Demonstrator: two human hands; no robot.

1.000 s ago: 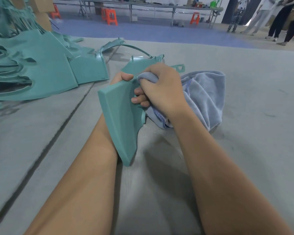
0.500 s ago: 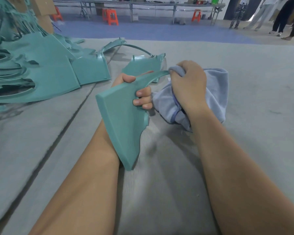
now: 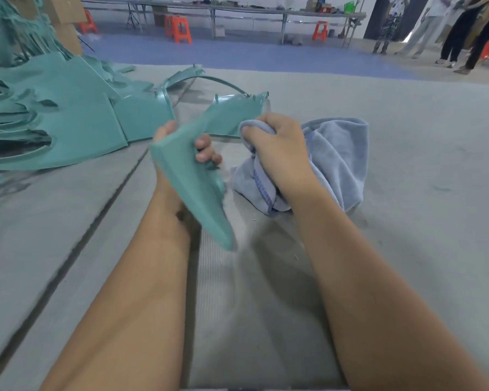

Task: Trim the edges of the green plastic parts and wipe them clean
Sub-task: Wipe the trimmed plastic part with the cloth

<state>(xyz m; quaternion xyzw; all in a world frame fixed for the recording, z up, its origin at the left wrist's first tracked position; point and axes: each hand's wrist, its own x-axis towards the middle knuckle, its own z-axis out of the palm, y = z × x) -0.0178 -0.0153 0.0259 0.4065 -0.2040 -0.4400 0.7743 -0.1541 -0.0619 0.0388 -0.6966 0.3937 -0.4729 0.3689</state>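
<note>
left hand (image 3: 181, 148) grips green part (image 3: 189, 182); right hand (image 3: 280, 153) clutches cloth (image 3: 339, 159).

teal plastic part (image 3: 192, 182) held tilted; grey-blue cloth (image 3: 336, 159) bunched beside it.

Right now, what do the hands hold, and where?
Left hand grips the green plastic part at its upper edge; right hand grips the bunched grey-blue cloth.

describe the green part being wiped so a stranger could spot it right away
Start at the big pile of green parts at the far left, then come right to the two hands. The green part is the one gripped in the left hand, off the floor, beside the blue cloth.
</note>
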